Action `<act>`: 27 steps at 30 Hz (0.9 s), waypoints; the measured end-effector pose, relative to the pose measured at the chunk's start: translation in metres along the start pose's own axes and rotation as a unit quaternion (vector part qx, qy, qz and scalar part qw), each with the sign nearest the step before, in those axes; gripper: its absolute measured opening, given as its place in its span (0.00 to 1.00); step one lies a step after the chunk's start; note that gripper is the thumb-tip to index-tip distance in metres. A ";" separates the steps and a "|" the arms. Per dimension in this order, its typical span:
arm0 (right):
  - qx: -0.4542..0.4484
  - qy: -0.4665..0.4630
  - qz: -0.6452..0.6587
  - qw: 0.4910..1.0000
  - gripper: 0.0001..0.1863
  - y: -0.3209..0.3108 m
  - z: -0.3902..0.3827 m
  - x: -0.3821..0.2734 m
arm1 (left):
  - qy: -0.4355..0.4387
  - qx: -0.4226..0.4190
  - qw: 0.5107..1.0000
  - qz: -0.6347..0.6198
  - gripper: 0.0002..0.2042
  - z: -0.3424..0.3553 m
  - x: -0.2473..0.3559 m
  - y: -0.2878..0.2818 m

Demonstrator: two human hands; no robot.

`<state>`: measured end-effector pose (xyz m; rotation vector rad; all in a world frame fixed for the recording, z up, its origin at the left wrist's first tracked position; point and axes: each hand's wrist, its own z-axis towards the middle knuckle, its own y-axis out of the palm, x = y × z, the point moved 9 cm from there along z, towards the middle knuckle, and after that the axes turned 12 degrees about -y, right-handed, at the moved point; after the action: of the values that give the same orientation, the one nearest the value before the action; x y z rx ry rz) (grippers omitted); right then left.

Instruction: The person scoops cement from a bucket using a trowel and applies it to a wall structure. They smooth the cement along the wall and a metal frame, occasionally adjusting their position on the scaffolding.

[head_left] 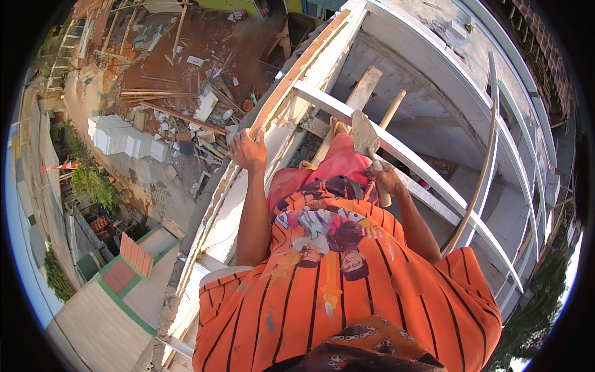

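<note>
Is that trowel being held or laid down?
Held: the right hand is closed round the trowel at its handle, with the blade showing beyond.

White beam [427, 169] crosses beyond right hand [387, 178]; open air left of wall [218, 232].

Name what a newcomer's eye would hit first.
The orange, black-striped cloth shirt dominates the bottom centre. Just above it, the right hand holds a grey-bladed trowel, while the left hand touches the long brown edging strip. At upper left, scattered timber and white debris cover the ground below.
</note>
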<state>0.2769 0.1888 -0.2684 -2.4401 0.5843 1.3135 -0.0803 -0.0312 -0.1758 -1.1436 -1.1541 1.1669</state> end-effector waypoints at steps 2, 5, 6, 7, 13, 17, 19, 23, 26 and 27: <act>-0.012 -0.008 -0.013 1.000 0.17 0.000 -0.001 -0.008 | -0.005 -0.026 1.000 -0.018 0.21 -0.001 -0.007 -0.004; 0.001 0.003 0.011 1.000 0.17 0.003 -0.004 -0.010 | -0.012 -0.029 0.999 -0.009 0.22 -0.008 -0.044 -0.018; -0.006 0.003 0.019 1.000 0.15 0.007 -0.003 -0.007 | -0.012 -0.022 1.000 -0.002 0.22 -0.010 -0.059 -0.025; -0.009 0.003 0.026 1.000 0.13 0.008 -0.001 -0.005 | -0.010 -0.004 1.000 -0.002 0.22 -0.011 -0.078 -0.031; -0.052 -0.090 -0.041 0.994 0.13 0.007 0.012 0.006 | 0.010 0.004 1.000 -0.008 0.22 -0.012 -0.111 -0.041; -0.024 -0.006 -0.030 0.999 0.14 0.002 0.009 -0.008 | 0.017 0.005 0.999 -0.044 0.20 -0.012 -0.059 -0.021; -0.042 -0.003 -0.037 0.998 0.13 0.012 0.013 -0.016 | 0.031 0.050 0.995 -0.078 0.20 -0.005 -0.037 -0.013; -0.070 -0.006 -0.081 0.994 0.15 -0.002 0.009 -0.014 | 0.026 -0.033 0.992 -0.119 0.21 0.008 0.001 -0.001; -0.088 0.011 -0.085 0.992 0.15 -0.011 0.019 -0.008 | 0.017 -0.009 0.995 -0.099 0.20 -0.002 -0.024 -0.012; -0.081 0.020 -0.073 0.994 0.15 -0.013 0.019 -0.005 | 0.010 -0.015 0.994 -0.108 0.20 -0.006 -0.040 -0.017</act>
<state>0.2672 0.2101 -0.2728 -2.5887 0.3113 1.2998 -0.0749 -0.0727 -0.1619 -1.0220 -1.2493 0.9720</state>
